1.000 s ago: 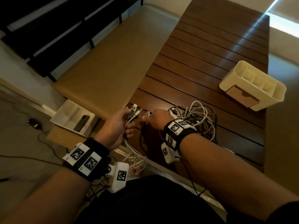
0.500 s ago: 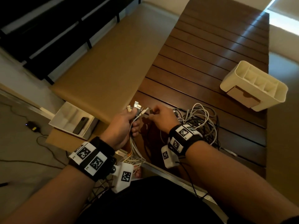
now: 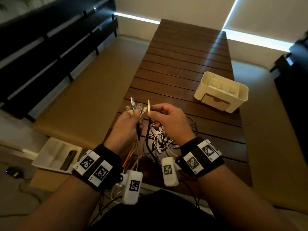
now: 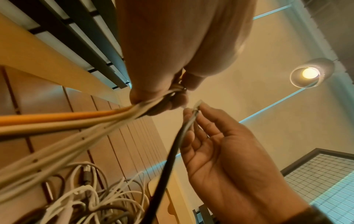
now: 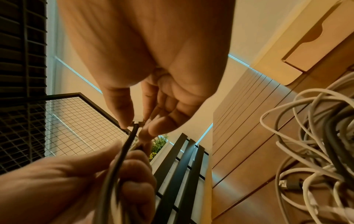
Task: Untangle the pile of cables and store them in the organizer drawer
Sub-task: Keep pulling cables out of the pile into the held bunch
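Pinching black cable (image 3: 147, 130) between right-hand fingers (image 3: 150, 114).

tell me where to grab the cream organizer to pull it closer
Grip the organizer by its open top rim at the near left corner, coming from above. The rim is a thin upright wall a hand can pinch. The drawer front faces you and looks shut.

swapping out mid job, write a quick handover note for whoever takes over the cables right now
Left hand: grips a bunch of cable ends, plugs up.
Right hand: pinches the plug of a black cable beside that bunch.
Cable pile: still tangled on the slatted table.
Organizer: far right on the table, drawer closed.
Done: several ends gathered.
Left: free each cable, open the drawer, store them.
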`<state>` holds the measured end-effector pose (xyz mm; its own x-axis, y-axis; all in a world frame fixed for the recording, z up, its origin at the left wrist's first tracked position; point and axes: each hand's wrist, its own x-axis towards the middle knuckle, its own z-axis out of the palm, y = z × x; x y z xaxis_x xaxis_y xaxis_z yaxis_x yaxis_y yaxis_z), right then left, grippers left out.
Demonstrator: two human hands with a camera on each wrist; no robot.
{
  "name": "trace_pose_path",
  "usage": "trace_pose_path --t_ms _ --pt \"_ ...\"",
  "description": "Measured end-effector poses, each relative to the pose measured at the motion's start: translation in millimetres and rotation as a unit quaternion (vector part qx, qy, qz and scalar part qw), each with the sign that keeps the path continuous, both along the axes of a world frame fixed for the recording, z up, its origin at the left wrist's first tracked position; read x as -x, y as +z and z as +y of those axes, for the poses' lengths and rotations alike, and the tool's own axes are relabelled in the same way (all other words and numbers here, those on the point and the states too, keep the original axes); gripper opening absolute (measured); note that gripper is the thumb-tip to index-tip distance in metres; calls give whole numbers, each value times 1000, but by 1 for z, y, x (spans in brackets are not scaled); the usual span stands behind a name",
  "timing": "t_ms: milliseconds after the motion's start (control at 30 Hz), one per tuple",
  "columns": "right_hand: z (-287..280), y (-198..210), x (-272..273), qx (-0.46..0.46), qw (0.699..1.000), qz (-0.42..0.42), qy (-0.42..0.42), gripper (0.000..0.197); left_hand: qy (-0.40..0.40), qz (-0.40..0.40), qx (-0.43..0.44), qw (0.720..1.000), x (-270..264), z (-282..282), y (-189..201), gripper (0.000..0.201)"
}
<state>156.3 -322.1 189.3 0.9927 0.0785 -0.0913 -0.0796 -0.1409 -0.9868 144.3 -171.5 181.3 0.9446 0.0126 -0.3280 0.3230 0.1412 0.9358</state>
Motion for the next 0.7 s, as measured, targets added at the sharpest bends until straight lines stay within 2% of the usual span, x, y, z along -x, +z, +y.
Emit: trace_pose_path --t_ms 200,367,533,700 --pt "-12 3 13 4 999 -31 24 22 -23 -48 -34 998 15 -22 17 31" --pt "-17 4 18 -18 999 -37 30 16 -5 -47 -66 997 22 -31 16 31" --pt "-23 4 21 -20 997 -64 31 10 -30 -71 -32 997 29 -41 20 38" --pt "-30 6 20 -4 996 -88 19 15 -57 -74 -18 995 32 -44 25 35"
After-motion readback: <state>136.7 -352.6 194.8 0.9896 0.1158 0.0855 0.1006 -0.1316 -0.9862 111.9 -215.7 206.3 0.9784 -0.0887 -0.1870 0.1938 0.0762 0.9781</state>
